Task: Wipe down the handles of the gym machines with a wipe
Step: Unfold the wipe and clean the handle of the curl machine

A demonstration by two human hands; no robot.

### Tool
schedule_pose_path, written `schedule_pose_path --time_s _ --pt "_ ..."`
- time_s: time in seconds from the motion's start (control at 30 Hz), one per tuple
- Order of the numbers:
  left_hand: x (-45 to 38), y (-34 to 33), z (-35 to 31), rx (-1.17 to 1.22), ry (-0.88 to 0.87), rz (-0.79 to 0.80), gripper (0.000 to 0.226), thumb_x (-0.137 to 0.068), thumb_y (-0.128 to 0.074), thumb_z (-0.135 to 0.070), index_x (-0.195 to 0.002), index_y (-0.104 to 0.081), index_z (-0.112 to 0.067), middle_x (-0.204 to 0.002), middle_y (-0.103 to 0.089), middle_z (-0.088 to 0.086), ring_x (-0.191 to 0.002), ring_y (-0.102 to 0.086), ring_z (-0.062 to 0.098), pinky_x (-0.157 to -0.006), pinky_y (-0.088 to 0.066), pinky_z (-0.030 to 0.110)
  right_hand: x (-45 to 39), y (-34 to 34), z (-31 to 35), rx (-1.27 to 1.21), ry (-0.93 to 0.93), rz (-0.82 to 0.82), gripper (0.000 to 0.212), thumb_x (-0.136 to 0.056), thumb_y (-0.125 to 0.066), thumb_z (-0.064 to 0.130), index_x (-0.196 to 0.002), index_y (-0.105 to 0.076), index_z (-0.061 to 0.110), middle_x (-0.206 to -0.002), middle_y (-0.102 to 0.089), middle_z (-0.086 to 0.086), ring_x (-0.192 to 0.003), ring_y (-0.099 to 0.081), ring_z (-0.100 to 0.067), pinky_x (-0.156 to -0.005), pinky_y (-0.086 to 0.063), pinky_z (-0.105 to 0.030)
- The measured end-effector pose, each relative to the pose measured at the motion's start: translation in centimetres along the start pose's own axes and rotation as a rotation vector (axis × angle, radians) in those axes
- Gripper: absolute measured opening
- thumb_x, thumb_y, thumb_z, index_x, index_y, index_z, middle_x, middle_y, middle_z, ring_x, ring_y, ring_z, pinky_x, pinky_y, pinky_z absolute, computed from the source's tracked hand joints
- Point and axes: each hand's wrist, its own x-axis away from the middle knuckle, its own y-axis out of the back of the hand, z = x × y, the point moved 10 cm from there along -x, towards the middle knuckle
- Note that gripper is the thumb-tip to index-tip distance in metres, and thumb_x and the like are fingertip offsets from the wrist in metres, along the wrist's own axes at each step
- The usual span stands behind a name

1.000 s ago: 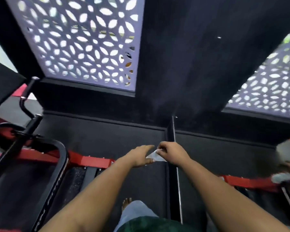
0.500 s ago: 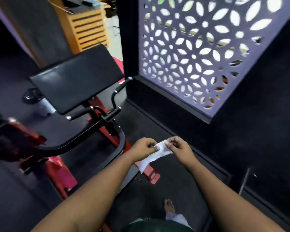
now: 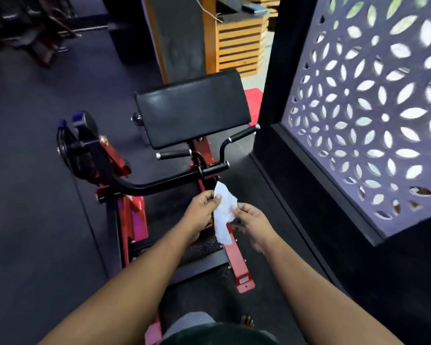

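**Wipe held ready, handles just beyond the fingertips**

Wipe point(image 3: 223, 210) hangs limp between both hands: left hand point(image 3: 201, 207) pinches its top, right hand point(image 3: 249, 216) pinches its side edge. Thin, soft and light, it probably needs bunching. Handles point(image 3: 214, 168) lie just beyond the fingers, likely firm and grippy.

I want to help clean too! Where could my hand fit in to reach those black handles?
There is open space right of the right handle, before the patterned screen, and over dark floor left of the machine. It is crowded around the short handle, where the left hand and right hand hold the wipe.
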Motion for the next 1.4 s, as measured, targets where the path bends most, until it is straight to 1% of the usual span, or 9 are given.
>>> schedule_pose_path --time_s 0.23,0.37,0.47,0.63,0.87,1.03,1.13,1.3,1.4 --pt "-0.2 4.0 -0.6 -0.049 -0.043 -0.163 0.018 -0.105 -0.059 -0.028 -0.094 -0.067 -0.016 -0.087 -0.072 0.006 -0.079 -0.062 0.021 -0.07 -0.049 0.035 -2.3 -0.9 3.4 -0.316 0.096 -0.158 0.027 -0.095 -0.069 0.013 -0.119 -0.058 0.012 -0.099 -0.074 -0.013 -0.083 -0.069 -0.023 -0.078 -0.058 -0.039" --pt "-0.9 5.1 -1.6 0.142 -0.015 -0.154 0.018 -0.107 -0.056 -0.029 -0.104 -0.069 -0.016 -0.096 -0.076 0.008 -0.082 -0.068 0.021 -0.074 -0.055 0.037 -3.3 -4.2 1.3 -0.087 -0.121 -0.079 0.059 -0.095 -0.054 0.061 -0.126 -0.064 0.012 -0.12 -0.073 -0.011 -0.102 -0.067 -0.023 -0.092 -0.053 -0.046" --pt "-1.4 6.4 -1.8 0.251 0.038 -0.128 0.025 -0.106 -0.056 -0.03 -0.111 -0.066 -0.008 -0.096 -0.075 0.01 -0.077 -0.07 0.02 -0.061 -0.058 0.033 -3.6 -7.2 -1.4 0.138 -0.296 0.069 0.081 -0.089 -0.037 0.083 -0.121 -0.072 0.018 -0.118 -0.074 -0.011 -0.099 -0.065 -0.022 -0.08 -0.048 -0.039" --pt "-2.3 10.3 -1.5 0.188 0.024 -0.122 0.017 -0.103 -0.063 -0.025 -0.107 -0.066 -0.009 -0.097 -0.076 0.01 -0.085 -0.07 0.024 -0.074 -0.057 0.036 -5.1 -9.9 1.7 -0.045 -0.02 0.0 0.022 -0.098 -0.064 0.019 -0.117 -0.069 0.007 -0.105 -0.076 -0.013 -0.091 -0.073 -0.024 -0.071 -0.058 -0.031" --pt "-3.1 13.1 -0.9 0.03 0.086 0.025 0.02 -0.096 -0.071 -0.013 -0.116 -0.066 -0.016 -0.101 -0.077 0.002 -0.085 -0.071 0.013 -0.061 -0.051 0.024 -6.2 -10.4 3.4 0.097 0.068 -0.095 0.011 -0.099 -0.061 0.005 -0.107 -0.069 0.003 -0.093 -0.078 -0.01 -0.077 -0.074 -0.016 -0.056 -0.055 -0.023" --pt "-3.8 14.2 -2.4 0.114 0.116 0.066 0.031 -0.094 -0.068 0.001 -0.125 -0.064 -0.006 -0.119 -0.074 0.013 -0.111 -0.071 0.027 -0.095 -0.058 0.043 -7.3 -11.4 4.7 0.136 0.063 -0.04 0.021 -0.1 -0.058 0.004 -0.119 -0.067 0.002 -0.112 -0.074 -0.018 -0.099 -0.073 -0.031 -0.064 -0.059 -0.032" --pt "-4.0 14.4 -6.9 0.141 -0.014 0.14 0.037 -0.095 -0.062 0.01 -0.126 -0.064 -0.009 -0.118 -0.074 0.007 -0.108 -0.071 0.023 -0.084 -0.06 0.034 -7.2 -12.6 8.9 0.131 0.187 0.053 0.026 -0.099 -0.058 0.0 -0.124 -0.064 0.007 -0.113 -0.075 -0.013 -0.095 -0.073 -0.023 -0.07 -0.06 -0.033" --pt "-3.4 15.6 -14.0 0.102 -0.257 0.079 0.036 -0.089 -0.059 0.02 -0.078 -0.07 -0.013 -0.091 -0.071 -0.004 -0.081 -0.067 0.013 -0.068 -0.056 0.027 -5.7 -13.5 16.6 0.531 0.615 0.096 0.034 -0.087 -0.053 -0.022 -0.091 -0.075 0.003 -0.1 -0.078 0.001 -0.098 -0.072 -0.015 -0.083 -0.056 -0.026" --pt "-3.8 15.8 -13.7 0.171 -0.183 0.052 0.021 -0.096 -0.065 0.001 -0.11 -0.069 -0.013 -0.098 -0.072 0.003 -0.085 -0.067 0.018 -0.066 -0.057 0.031 -5.7 -13.2 17.7 0.682 0.703 0.076 0.044 -0.082 -0.057 -0.023 -0.083 -0.079 0.015 -0.103 -0.077 0.001 -0.102 -0.072 -0.017 -0.084 -0.055 -0.029"
